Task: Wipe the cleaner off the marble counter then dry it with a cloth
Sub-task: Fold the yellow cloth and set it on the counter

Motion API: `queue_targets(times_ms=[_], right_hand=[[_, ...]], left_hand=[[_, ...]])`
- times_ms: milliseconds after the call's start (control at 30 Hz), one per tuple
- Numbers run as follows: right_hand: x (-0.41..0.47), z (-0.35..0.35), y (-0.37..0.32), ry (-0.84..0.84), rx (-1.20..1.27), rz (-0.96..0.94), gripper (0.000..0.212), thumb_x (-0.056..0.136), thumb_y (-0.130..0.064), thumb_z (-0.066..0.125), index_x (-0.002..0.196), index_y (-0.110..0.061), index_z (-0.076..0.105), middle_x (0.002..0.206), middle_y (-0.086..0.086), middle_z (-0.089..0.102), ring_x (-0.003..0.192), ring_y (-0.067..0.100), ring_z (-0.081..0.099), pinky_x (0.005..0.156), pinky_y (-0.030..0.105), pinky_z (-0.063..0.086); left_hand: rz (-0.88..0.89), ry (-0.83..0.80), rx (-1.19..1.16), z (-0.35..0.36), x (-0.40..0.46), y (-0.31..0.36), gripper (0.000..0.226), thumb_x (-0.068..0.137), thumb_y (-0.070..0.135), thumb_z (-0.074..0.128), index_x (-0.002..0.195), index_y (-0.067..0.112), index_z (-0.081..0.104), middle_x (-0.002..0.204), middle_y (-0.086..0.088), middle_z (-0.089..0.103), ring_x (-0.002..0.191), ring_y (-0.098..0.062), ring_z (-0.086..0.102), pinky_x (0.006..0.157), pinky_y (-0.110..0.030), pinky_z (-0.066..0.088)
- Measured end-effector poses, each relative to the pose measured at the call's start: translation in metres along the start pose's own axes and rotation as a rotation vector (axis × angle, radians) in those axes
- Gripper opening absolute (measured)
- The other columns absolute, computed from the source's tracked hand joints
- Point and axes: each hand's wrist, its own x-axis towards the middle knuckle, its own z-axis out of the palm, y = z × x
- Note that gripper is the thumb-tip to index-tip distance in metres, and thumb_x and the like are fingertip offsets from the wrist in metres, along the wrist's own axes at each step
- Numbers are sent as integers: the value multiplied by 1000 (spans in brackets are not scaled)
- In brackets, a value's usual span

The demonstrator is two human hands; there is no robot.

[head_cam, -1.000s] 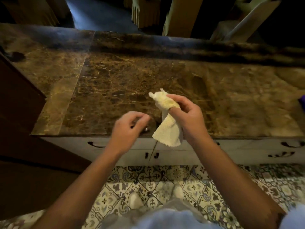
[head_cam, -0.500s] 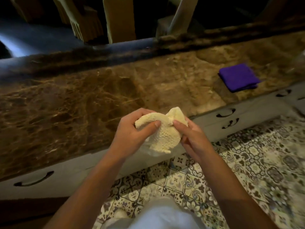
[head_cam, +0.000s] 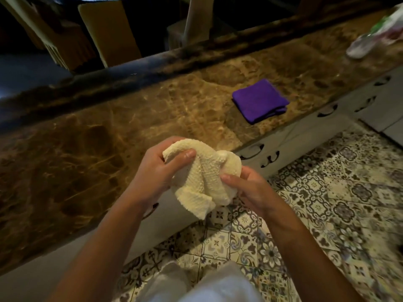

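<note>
This looks like a home kitchen or dining area: a long brown marble worktop [head_cam: 135, 118] over pale drawers with curled dark handles [head_cam: 327, 110], a patterned tiled floor [head_cam: 327, 203], chair backs [head_cam: 109, 29] beyond the worktop's far edge, and a folded purple cloth [head_cam: 259, 100] near its front edge.

Held between left hand [head_cam: 152, 171] and right hand [head_cam: 250, 188], a bunched cloth [head_cam: 202, 177], raised off the marble counter [head_cam: 109, 138] just in front of its near edge and above the drawer fronts [head_cam: 294, 136] beneath it. Further right along the counter, well apart from the hands, lay a folded cloth [head_cam: 259, 100], flat and close to the near edge. At the counter's far right end, toward the back edge, rested a blurred bottle [head_cam: 366, 42], lying tilted. Behind the back edge stood chairs [head_cam: 109, 31]. Below and right of the hands, tiled floor [head_cam: 327, 214].
</note>
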Motion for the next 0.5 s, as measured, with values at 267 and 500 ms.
queue_targets(times_ms=[267, 500], right_hand=[[50, -32, -32, 213, -175, -128, 26, 91, -29, 77, 115, -20, 77, 111, 9, 79, 100, 29, 77, 76, 36, 63], [113, -51, -59, 326, -414, -139, 14, 93, -15, 75, 106, -20, 79, 102, 1, 82, 92, 17, 78, 75, 29, 61]], left_hand=[[-100, -47, 289, -31, 70, -40, 11, 99, 27, 66, 105, 32, 73, 101, 17, 76, 87, -3, 73, 68, -14, 54], [-157, -9, 377, -39, 131, -78, 8, 99, 30, 67, 100, 34, 74, 94, 21, 76, 83, -1, 72, 63, -10, 50]])
